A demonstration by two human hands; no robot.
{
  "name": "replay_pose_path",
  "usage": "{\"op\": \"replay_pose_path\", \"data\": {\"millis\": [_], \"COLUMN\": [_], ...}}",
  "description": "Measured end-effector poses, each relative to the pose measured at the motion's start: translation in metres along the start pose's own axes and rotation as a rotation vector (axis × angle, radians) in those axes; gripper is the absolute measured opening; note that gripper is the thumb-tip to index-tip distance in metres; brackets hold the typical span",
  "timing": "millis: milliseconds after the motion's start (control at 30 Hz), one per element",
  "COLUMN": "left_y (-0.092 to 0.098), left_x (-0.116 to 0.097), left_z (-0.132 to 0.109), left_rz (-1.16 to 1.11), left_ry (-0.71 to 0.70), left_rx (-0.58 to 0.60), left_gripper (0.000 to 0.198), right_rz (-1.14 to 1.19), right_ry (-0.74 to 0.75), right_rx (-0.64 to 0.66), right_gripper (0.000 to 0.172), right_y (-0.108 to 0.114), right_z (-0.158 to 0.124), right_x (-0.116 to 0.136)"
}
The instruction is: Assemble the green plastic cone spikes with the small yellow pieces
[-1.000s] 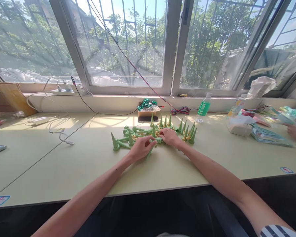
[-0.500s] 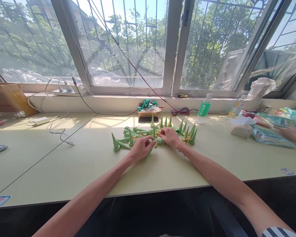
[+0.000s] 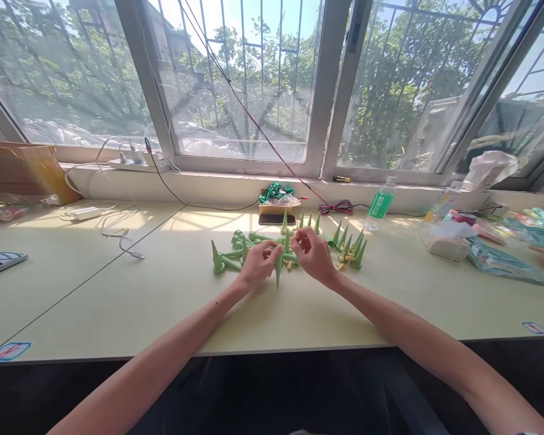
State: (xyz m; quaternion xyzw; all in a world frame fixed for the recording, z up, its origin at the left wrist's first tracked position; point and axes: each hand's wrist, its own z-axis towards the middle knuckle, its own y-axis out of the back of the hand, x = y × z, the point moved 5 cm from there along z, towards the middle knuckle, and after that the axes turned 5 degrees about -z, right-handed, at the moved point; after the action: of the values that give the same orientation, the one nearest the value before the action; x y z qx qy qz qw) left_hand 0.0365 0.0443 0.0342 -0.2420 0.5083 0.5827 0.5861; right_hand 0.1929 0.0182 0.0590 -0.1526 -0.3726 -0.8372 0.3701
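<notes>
Right hand point(image 3: 316, 257) up and curled back, green spike point(image 3: 278, 275) swung straighter

The left hand point(image 3: 256, 264) pinches that smooth, tapering spike, tip down; a light hold might let it twist. Just right of it, the right fingertips nearly meet; whether on anything, I cannot tell. Small knobbly yellow bits point(image 3: 290, 265) lie between the hands, easily scattered. Right of the grip, cone-shaped standing spikes point(image 3: 359, 256) could topple if knocked.

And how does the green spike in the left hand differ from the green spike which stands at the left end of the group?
The held spike points its tip downward, while the standing spike points upward. The held spike is gripped in the left hand; the standing spike rests on its wide base on the table. Both are green and taper to a point.
</notes>
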Motion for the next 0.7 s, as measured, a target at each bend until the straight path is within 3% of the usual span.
{"op": "replay_pose_path", "data": {"millis": [167, 400, 700], "left_y": [0.002, 0.001, 0.001], "left_x": [0.004, 0.002, 0.002], "left_z": [0.002, 0.002, 0.002], "left_rz": [-0.074, -0.094, -0.118], "left_ry": [0.032, 0.030, 0.035], "left_rx": [-0.016, 0.006, 0.007], "left_gripper": [0.036, 0.037, 0.037], "right_rz": [0.050, 0.108, 0.156], "right_ry": [-0.012, -0.023, 0.028], "right_rx": [0.049, 0.080, 0.128], "right_gripper": [0.019, 0.024, 0.018], "right_y": [-0.009, -0.011, -0.016], "right_z": [-0.018, -0.012, -0.016], "right_x": [-0.007, -0.008, -0.009]}}
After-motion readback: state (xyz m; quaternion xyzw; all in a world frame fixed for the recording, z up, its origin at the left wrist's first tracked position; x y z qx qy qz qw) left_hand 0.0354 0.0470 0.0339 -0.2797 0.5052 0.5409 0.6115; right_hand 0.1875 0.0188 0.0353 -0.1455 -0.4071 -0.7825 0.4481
